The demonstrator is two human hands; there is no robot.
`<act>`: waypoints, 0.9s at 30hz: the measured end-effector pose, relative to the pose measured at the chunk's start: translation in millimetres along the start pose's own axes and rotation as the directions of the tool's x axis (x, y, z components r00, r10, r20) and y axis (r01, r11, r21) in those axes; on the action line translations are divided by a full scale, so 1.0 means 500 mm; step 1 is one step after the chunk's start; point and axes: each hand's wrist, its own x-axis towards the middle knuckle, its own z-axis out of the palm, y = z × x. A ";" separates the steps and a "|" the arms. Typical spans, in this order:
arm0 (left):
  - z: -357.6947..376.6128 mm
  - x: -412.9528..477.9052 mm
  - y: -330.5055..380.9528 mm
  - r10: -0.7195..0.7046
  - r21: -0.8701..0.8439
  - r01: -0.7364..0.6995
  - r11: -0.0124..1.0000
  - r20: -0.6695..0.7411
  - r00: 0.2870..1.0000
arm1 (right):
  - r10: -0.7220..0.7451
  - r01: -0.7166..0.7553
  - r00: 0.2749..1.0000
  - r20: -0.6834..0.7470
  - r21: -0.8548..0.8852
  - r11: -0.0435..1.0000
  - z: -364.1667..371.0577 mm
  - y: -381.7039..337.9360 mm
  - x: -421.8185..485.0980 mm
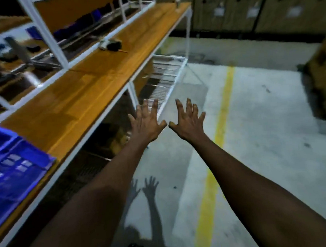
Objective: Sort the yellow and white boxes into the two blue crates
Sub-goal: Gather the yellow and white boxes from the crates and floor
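Note:
My left hand [146, 122] and my right hand [188, 121] are stretched out in front of me over the floor, palms down, fingers spread, holding nothing. They hover just right of the wooden shelf's [77, 97] front edge. One blue crate [13, 167] sits on that shelf at the far left, well left of my left forearm. What is inside the crate is blurred. No yellow or white boxes can be made out in this view.
A small dark and pale object [110, 44] lies further along the shelf. A white wire rack [165, 76] sits under the shelf. A yellow line [216, 139] runs along the concrete floor. Brown cardboard [324, 77] stands at the right edge, and cartons [247, 9] line the back.

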 end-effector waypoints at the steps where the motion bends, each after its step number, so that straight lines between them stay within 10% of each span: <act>1: 0.025 0.002 0.048 0.030 -0.003 -0.030 1.000 0.013 0.999 | 0.046 -0.046 0.999 -0.009 -0.006 0.999 -0.009 0.055 -0.016; 13: 0.246 0.009 0.520 0.475 0.002 -0.483 0.876 0.180 0.861 | 0.531 -0.533 0.846 -0.054 -0.056 0.844 -0.061 0.535 -0.198; 27: 0.509 0.046 0.935 0.773 -0.086 -0.824 0.560 0.412 0.482 | 0.945 -0.945 0.325 -0.019 0.039 0.326 -0.054 0.897 -0.364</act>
